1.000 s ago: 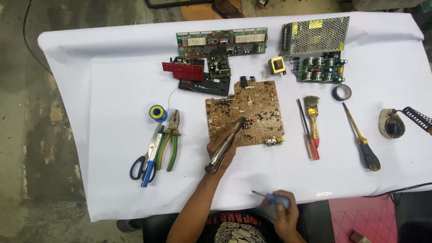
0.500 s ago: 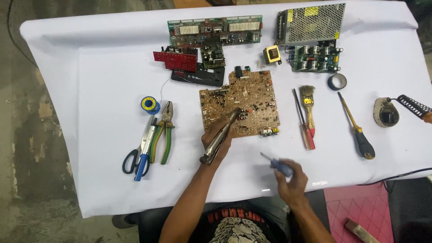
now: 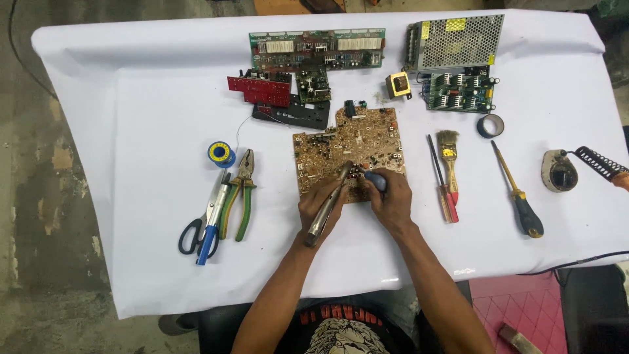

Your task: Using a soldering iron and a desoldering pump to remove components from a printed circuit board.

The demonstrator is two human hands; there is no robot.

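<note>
Right hand (image 3: 392,200), risen from the near table (image 3: 131,118) edge, closed on blue-handled tool (image 3: 375,178) at brown circuit board (image 3: 350,152) near edge; left hand (image 3: 321,204) grips metal tool (image 3: 327,204), its long axis slanting boardward, both tips meeting there.

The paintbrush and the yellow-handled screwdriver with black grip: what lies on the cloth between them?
Nothing. In the head view, the white cloth between the paintbrush and the yellow-handled screwdriver is bare.

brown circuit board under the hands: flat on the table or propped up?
Flat: the brown circuit board lies on the white table cover, all visible edges down.
</note>
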